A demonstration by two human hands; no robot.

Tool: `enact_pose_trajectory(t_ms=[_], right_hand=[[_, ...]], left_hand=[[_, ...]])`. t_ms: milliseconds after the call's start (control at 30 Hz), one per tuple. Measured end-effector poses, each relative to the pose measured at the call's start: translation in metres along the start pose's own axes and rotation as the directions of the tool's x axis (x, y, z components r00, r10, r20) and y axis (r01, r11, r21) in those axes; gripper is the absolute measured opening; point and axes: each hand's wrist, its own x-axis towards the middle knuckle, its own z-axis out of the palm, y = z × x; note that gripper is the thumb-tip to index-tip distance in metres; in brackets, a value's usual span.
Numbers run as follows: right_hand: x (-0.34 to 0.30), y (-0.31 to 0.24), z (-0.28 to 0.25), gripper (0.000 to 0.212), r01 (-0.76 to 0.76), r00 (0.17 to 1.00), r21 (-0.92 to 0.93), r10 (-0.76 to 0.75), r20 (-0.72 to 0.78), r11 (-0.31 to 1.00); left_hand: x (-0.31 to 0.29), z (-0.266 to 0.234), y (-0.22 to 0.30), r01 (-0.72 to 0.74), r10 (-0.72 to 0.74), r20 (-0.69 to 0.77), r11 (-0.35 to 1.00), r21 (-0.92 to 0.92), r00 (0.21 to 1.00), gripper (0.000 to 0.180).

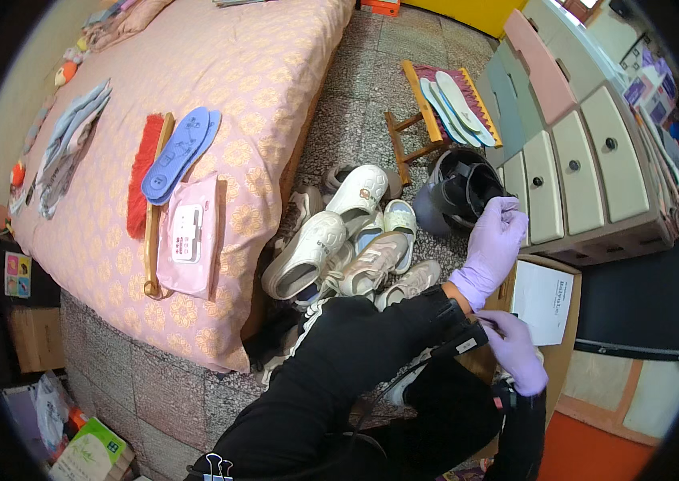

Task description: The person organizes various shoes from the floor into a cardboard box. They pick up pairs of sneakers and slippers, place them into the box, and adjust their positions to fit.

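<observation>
My left hand (493, 244), in a pale purple glove, is raised with its fingers curled closed. Whether anything is inside them is hidden. Just behind its fingertips are dark boots (461, 188), black and grey. My right hand (517, 351), gloved alike, reaches to my left wrist, its fingers closed at a black strapped device (460, 343) with a white label. Left of my forearms lies a pile of shoes: a white clog-like shoe (307, 252), another white shoe (359, 192), a beige sneaker (373, 263) and several more.
Pale insoles (456, 104) lie on a wooden folding stool (428, 96). The bed (251, 104) holds blue insoles (183, 156), a red brush (145, 176) and a pink wipes pack (187, 248). A drawer cabinet (580, 172) and an open cardboard box (568, 337) flank my right side.
</observation>
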Motion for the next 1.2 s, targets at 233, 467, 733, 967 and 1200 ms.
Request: enact_pose_trajectory(t_ms=[233, 467, 733, 967, 1200], right_hand=[[0.152, -0.004, 0.106, 0.034, -0.005, 0.823, -0.356, 0.206, 0.53, 0.935], [0.206, -0.013, 0.23, 0.044, 0.123, 0.828, -0.203, 0.012, 0.561, 0.972], [0.25, -0.049, 0.303, 0.054, 0.276, 0.73, -0.437, 0.109, 0.675, 0.856], [0.228, 0.003, 0.294, 0.036, -0.103, 0.918, 0.197, 0.017, 0.397, 0.975], [0.18, 0.084, 0.282, 0.035, -0.382, 0.907, 0.426, 0.421, 0.004, 0.82]], left_hand=[[0.006, -0.015, 0.019, -0.045, 0.043, -0.06, 0.999, -0.031, 0.997, 0.031], [0.009, -0.017, 0.023, -0.007, 0.02, -0.084, 0.988, 0.153, 0.996, 0.032], [0.004, -0.014, 0.025, 0.049, -0.044, -0.038, 0.987, 0.15, 0.998, 0.036], [-0.001, -0.022, 0.035, 0.068, -0.063, -0.044, 0.989, 0.134, 0.997, 0.034], [-0.004, -0.021, 0.042, 0.077, -0.075, -0.024, 0.991, 0.112, 0.997, 0.033]])
